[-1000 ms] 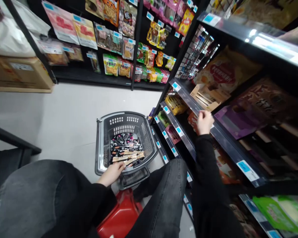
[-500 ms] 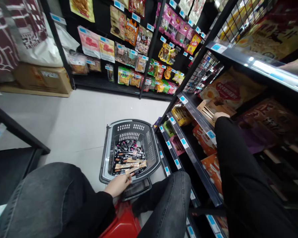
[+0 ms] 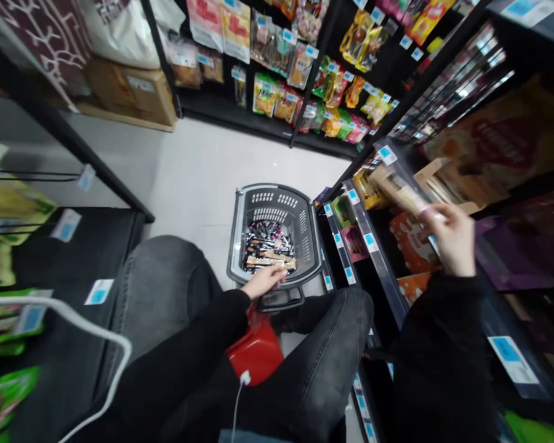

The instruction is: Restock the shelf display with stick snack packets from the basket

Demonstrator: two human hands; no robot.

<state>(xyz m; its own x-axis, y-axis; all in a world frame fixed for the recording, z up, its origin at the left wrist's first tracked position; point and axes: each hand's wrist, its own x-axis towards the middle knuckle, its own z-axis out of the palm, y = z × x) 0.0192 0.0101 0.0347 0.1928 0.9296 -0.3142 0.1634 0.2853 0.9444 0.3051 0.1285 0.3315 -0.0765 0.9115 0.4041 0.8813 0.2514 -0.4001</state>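
Observation:
My right hand [image 3: 453,239] is closed around one end of a slim beige-and-brown stick-shaped packet [image 3: 399,192], blurred by motion, in front of the shelf at the right. Just beyond it, an opened cardboard display box [image 3: 438,178] on the shelf holds similar slim packets. Below and to the left, a grey plastic shopping basket [image 3: 310,246] stands on the floor. Many small stick packets [image 3: 270,243], dark ones and beige ones, lie in it. My left hand [image 3: 264,281] is at the basket's near rim with its fingers curled; whatever they grip is hidden.
Shelves with price tags [image 3: 370,242] run along my right side. A rack of hanging snack bags [image 3: 264,95] stands ahead, with a brown carton [image 3: 133,92] to its left. Another black shelf [image 3: 96,246] is at my left. A red stool [image 3: 256,351] shows between my legs.
My right hand reached into the display box and has come back out with a stick-shaped packet. The left hand has stayed at the basket's rim. The view has shifted.

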